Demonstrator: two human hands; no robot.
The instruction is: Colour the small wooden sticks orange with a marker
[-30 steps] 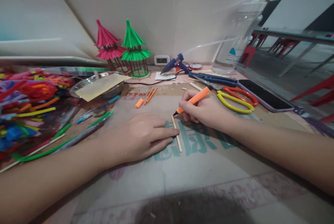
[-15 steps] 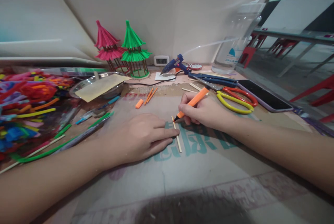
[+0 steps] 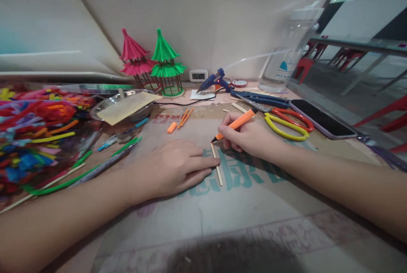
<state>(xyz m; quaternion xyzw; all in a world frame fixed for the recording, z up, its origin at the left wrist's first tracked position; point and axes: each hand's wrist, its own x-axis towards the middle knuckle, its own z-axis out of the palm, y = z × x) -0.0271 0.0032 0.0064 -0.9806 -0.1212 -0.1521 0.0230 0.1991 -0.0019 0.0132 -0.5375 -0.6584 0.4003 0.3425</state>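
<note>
My left hand (image 3: pixel 179 165) lies flat on the board, its index fingertip pressing down on a thin pale wooden stick (image 3: pixel 219 175). My right hand (image 3: pixel 243 131) is closed around an orange marker (image 3: pixel 238 121), whose dark tip touches the stick's far end, where a little orange shows. The marker's orange cap (image 3: pixel 171 127) lies beyond my left hand. Beside it are a few sticks coloured orange (image 3: pixel 185 118). Yellow-and-red-handled scissors (image 3: pixel 286 133) rest just right of my right hand.
Coloured pipe cleaners (image 3: pixel 38 137) pile up at left, near a metal bowl (image 3: pixel 98 105) with card on top. Pink (image 3: pixel 135 52) and green (image 3: pixel 165 48) pagoda models stand at the back. A glue gun (image 3: pixel 211 81), clear jug (image 3: pixel 280 63) and phone (image 3: pixel 321 118) sit farther right.
The marker tip has moved slightly up the stick to its far end. My left hand keeps its place on the stick. The whole view has shifted a little.
</note>
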